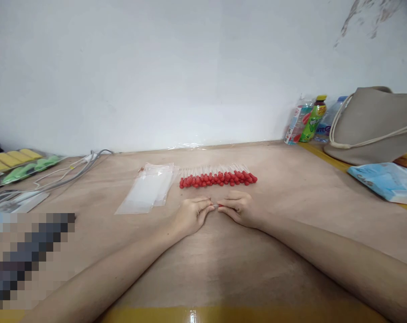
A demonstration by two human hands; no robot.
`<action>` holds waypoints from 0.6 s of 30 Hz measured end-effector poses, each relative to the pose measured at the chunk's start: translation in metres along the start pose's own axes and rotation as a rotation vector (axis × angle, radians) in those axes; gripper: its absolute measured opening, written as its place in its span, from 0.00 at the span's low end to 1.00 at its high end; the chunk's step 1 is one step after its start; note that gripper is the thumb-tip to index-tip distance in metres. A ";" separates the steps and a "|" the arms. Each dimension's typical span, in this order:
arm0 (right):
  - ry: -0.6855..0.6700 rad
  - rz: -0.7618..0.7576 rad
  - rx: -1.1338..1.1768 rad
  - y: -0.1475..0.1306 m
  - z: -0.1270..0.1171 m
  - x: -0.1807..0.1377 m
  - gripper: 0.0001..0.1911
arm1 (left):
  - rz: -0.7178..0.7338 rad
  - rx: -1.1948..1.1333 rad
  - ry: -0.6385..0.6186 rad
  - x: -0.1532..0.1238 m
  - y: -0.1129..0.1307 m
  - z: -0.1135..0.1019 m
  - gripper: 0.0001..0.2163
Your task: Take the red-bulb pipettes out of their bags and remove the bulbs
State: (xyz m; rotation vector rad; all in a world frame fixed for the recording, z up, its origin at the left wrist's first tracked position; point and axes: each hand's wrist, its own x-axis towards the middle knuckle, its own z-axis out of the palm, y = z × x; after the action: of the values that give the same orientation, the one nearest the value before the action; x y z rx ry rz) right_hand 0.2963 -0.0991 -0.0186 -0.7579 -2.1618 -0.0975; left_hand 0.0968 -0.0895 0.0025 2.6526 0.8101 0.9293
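Observation:
My left hand (197,214) pinches the clear thin end of what looks like a dropper (215,206). Facing it, my right hand (239,208) is closed around the red end, so most of the piece is hidden by fingers. Just beyond both hands lies a row of similar droppers (220,178), their red rubber bulbs towards me and their clear tubes pointing to the wall. To the left of the row, several clear plastic bags (146,188) lie flat and overlap.
At the right stand drink bottles (313,121), a grey bag (371,125) with a cord and a blue packet (387,181). Cables (72,175), yellow and green packs (25,166) and a blurred-out dark object (28,251) lie on the left. A white wall (190,80) closes off the table's back.

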 end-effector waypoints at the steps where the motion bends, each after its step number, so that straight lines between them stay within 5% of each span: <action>1: -0.001 0.000 -0.004 0.001 0.000 -0.001 0.10 | -0.007 -0.009 -0.007 0.000 0.001 -0.001 0.11; 18: -0.008 -0.132 -0.164 0.002 -0.003 -0.007 0.08 | -0.030 -0.034 -0.045 -0.001 0.002 -0.003 0.11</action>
State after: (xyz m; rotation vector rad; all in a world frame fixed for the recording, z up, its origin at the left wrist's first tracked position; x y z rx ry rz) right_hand 0.3029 -0.1015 -0.0219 -0.7068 -2.2298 -0.3446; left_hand 0.0952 -0.0920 0.0053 2.6149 0.8136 0.8654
